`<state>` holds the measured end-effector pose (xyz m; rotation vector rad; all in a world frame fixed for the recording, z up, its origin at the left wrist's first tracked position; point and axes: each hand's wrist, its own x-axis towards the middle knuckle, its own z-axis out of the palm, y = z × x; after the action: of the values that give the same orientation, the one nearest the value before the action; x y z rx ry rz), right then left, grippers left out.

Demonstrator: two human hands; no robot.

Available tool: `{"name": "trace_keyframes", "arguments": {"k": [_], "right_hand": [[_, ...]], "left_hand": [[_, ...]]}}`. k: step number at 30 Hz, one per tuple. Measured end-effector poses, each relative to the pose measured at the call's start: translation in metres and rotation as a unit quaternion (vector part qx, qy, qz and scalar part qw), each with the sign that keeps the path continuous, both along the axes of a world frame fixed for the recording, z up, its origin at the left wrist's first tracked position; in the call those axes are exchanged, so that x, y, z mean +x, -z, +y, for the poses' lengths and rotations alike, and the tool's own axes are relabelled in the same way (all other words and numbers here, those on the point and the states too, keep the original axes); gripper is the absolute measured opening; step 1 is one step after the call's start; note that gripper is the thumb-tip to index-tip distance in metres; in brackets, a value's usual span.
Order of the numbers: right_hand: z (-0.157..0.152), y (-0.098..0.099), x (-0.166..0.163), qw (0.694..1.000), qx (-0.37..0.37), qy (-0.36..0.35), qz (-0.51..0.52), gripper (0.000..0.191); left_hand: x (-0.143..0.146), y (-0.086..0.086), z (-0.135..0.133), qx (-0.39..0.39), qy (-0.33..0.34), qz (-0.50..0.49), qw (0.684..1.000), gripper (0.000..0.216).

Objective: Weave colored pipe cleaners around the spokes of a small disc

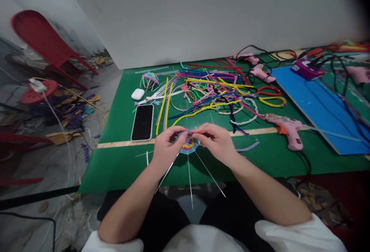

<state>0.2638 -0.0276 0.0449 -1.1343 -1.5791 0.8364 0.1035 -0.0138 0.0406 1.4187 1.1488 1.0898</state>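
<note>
A small round woven piece [188,147] in purple, yellow, pink and light blue sits between my hands above the near part of the table. Thin metal spokes [189,178] radiate from it, several pointing towards me. My left hand [166,148] pinches its left edge between thumb and fingers. At its upper right edge, my right hand [218,142] has thumb and forefinger pressed together at the rim. The fingertips partly hide the strand at the top. Beyond my hands lies a tangle of fuzzy pipe cleaners [214,103] in many colours.
A phone [142,123], a white earbud case [138,94] and a small umbrella-like woven piece [150,78] lie to the left. Scissors [271,101] and a pink glue gun [289,128] are on the right, beside a blue board [326,117]. Cords trail across the green table [115,171].
</note>
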Motion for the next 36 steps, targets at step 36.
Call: {"name": "trace_keyframes", "arguments": {"k": [36], "right_hand": [[0.0066,-0.0004,0.0072,0.991,-0.129,-0.039,-0.003,0.017]], "left_hand": [[-0.0083,0.0039,0.0066,0.028,0.016,0.071,0.997,0.019]]}}
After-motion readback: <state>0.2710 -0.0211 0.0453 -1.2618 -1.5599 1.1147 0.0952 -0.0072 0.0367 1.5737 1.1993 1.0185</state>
